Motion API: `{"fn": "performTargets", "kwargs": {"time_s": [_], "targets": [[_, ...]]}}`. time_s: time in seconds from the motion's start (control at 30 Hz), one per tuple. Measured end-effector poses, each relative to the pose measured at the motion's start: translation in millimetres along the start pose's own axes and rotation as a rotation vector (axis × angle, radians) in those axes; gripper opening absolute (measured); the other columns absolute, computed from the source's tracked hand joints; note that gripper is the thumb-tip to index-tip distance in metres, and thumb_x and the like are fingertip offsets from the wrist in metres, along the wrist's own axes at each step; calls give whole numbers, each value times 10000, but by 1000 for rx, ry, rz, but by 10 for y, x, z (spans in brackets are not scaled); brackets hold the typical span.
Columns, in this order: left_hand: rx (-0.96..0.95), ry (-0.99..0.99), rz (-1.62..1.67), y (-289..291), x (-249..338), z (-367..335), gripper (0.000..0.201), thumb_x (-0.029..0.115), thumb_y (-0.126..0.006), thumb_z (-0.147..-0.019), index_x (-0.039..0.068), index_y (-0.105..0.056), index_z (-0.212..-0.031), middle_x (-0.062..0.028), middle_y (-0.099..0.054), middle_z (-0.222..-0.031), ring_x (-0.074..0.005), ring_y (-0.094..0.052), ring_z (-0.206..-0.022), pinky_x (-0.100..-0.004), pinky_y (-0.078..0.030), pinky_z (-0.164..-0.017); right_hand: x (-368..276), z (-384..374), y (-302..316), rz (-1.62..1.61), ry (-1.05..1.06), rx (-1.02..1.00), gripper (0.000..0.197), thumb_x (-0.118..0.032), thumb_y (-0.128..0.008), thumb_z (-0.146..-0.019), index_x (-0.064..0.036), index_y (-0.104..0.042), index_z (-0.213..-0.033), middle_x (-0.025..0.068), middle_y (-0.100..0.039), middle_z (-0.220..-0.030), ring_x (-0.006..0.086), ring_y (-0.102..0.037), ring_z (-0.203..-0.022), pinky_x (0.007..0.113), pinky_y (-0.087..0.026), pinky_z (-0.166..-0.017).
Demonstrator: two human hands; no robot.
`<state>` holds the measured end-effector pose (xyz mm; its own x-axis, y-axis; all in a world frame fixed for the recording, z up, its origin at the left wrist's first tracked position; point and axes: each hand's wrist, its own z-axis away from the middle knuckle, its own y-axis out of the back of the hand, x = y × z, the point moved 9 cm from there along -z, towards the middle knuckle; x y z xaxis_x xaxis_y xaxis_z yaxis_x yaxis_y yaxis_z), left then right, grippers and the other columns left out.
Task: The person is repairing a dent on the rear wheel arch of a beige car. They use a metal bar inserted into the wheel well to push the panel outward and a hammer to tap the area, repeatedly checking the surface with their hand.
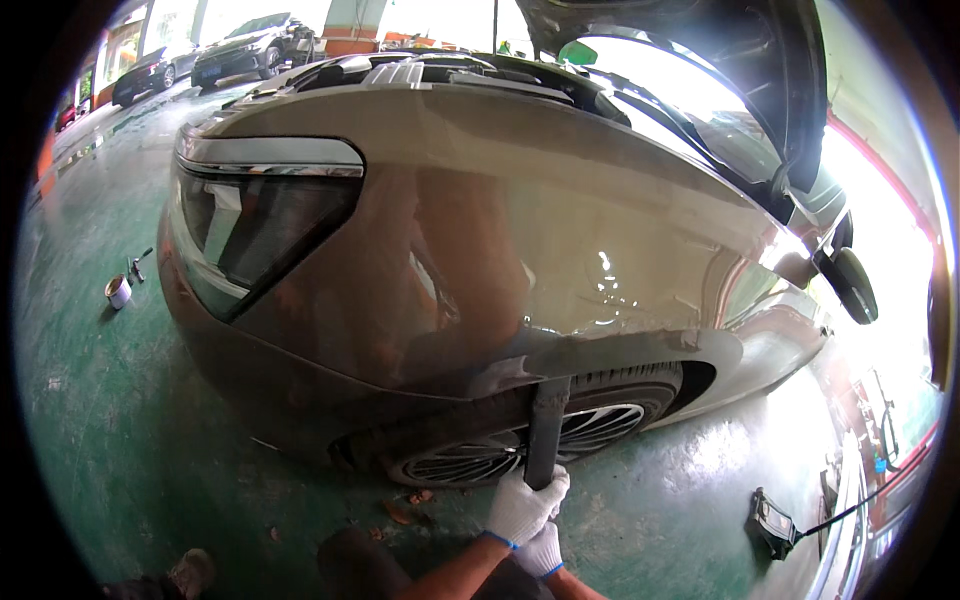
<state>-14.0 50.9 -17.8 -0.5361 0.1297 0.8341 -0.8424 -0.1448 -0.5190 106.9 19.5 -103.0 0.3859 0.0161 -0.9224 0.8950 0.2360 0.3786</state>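
My left hand (525, 505), in a white knit glove with a blue cuff, is closed round the lower end of a dark flat bar (545, 440). The bar stands nearly upright in front of the front wheel (605, 430), its upper end against the wheel-arch edge. Just below, my right hand (540, 552), gloved alike, is closed against the left; what its fingers hold is hidden. Above the bar, the bronze fender (600, 230) has a dull, scuffed patch (500, 376) on the arch lip.
The car's headlight (265, 220) is at left, its raised hood (740, 60) at upper right. A small pot (118, 291) stands on the green floor (120, 400). A dark boxy device (773, 524) with a cable lies at lower right. Other cars (250, 50) are parked far left.
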Motion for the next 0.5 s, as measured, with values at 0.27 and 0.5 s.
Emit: {"fn": "performTargets", "kwargs": {"time_s": [0.27,0.5], "targets": [[32,-66,-61,22,28,-38,114,111,-756,-910,5,-742,-949,-27,-683,-726,-94,-626,-593,-276,-504,-541,121,-65,-12,97,20,-9,248,-208,-816,-809,-30,-757,-971,90,-783,-893,160,-732,-841,353,-568,-764],[65,-55,-46,54,-119,-118,120,118,-748,-919,2,-744,-951,-26,-674,-718,-98,-620,-581,-279,-492,-525,252,-192,-21,81,47,6,216,-198,-780,-834,-24,-758,-960,105,-787,-911,192,-751,-874,358,-573,-769]]}}
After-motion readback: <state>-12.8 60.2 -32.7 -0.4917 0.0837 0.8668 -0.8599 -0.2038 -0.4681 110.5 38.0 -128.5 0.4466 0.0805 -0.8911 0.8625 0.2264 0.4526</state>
